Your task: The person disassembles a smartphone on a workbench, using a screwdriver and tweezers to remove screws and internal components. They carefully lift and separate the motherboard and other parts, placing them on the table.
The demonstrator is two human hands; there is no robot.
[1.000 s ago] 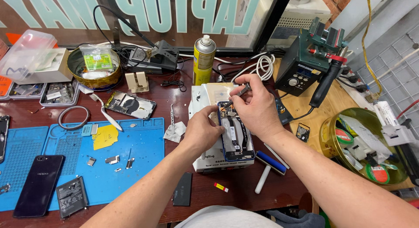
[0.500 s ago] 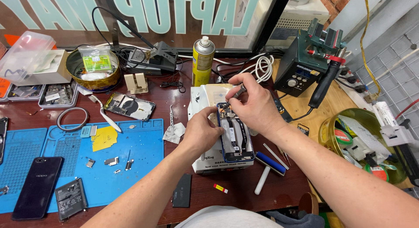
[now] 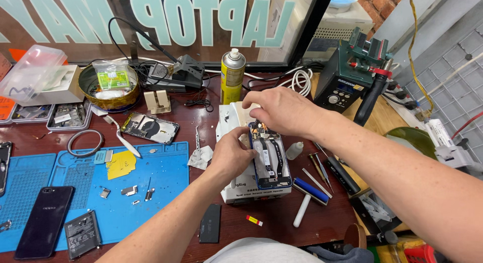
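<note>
Now the right hand (image 3: 282,109) lies palm-down over the top end of the opened phone (image 3: 269,160), its fingers curled onto the upper edge of the exposed board; whether they pinch a tool or a small part cannot be told, since the knuckles hide the fingertips. The left hand (image 3: 231,155) presses against the phone's left side, thumb and fingers wrapped loosely round the edge and the white stand (image 3: 251,192) beneath, steadying it. The phone rests back-open on that stand just right of centre frame, on the dark red counter (image 3: 271,228).

Compared with the frame half a second earlier, the right hand has flattened and slid slightly toward the upper left, so that the thin pointed tool then visible between its fingers no longer shows. The left hand has kept its place on the phone's flank, and the phone has not shifted on its stand. The judgement drawn is that fine work at the phone's top connector area continues, with pressure now applied from above.

Surroundings are unchanged: the blue mat (image 3: 100,187) at lower left, the yellow spray can (image 3: 233,77) above centre, the roller (image 3: 307,200) and loose screwdrivers (image 3: 322,170) right of the stand.
</note>
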